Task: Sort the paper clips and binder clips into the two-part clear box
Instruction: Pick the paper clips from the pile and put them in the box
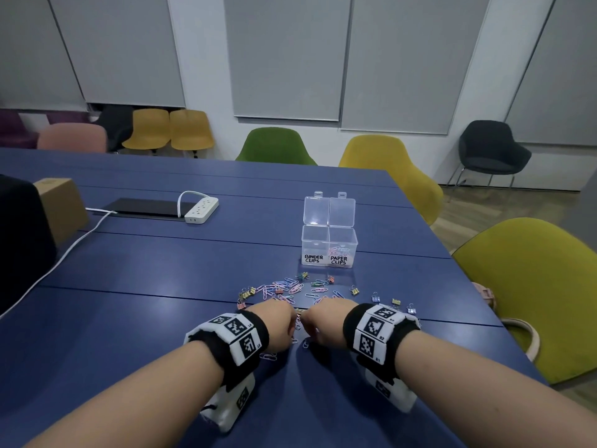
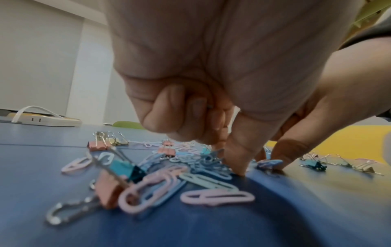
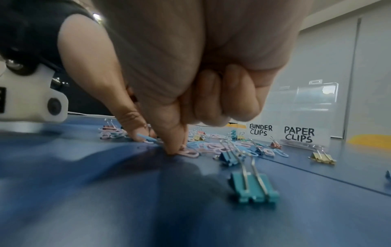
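The clear two-part box (image 1: 329, 244) stands lids open behind the pile, labelled BINDER CLIPS left and PAPER CLIPS right; some paper clips lie in the right part. Pastel paper clips (image 1: 290, 289) and small binder clips (image 1: 353, 291) are scattered on the blue table in front of it. My left hand (image 1: 295, 318) and right hand (image 1: 307, 318) meet over the pile's near edge, fingers curled. The right hand (image 3: 175, 150) pinches a pink paper clip (image 3: 189, 153) against the table. The left hand (image 2: 237, 167) has its fingertip down at a blue paper clip (image 2: 269, 163).
A teal binder clip (image 3: 253, 188) lies just right of my right hand. A white power strip (image 1: 202, 210) with its cable and a cardboard box (image 1: 63, 205) sit at the far left. The table's right edge runs close by, with a yellow-green chair (image 1: 533, 292) beyond it.
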Demonstrator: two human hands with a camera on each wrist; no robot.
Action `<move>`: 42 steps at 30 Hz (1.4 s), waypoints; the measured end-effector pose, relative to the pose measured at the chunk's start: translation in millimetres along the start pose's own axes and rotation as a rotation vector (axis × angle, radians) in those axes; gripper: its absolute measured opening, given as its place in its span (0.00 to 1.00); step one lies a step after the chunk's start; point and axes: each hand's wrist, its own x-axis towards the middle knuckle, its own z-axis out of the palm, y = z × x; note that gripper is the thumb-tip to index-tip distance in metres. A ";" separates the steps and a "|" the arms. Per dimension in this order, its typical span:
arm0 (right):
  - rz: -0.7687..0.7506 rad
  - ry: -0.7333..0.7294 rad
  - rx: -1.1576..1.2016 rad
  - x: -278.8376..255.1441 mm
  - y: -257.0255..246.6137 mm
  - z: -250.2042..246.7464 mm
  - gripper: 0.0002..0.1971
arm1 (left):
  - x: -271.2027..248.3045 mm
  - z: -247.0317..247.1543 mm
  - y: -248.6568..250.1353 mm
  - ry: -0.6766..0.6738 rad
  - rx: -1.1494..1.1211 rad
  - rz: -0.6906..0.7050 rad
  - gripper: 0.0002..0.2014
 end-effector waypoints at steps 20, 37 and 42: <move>0.040 0.232 2.231 -29.1 58.2 7.0 0.03 | 5.5 -30.1 -20.6 -0.004 -2.039 -0.362 0.09; 0.387 0.061 0.827 -15.9 109.1 -11.3 0.15 | 44.1 -60.3 -4.2 -0.325 -1.362 -0.307 0.07; 0.407 0.337 0.607 6.7 135.4 -21.4 0.13 | 81.8 -90.6 18.6 -0.170 -1.246 -0.227 0.12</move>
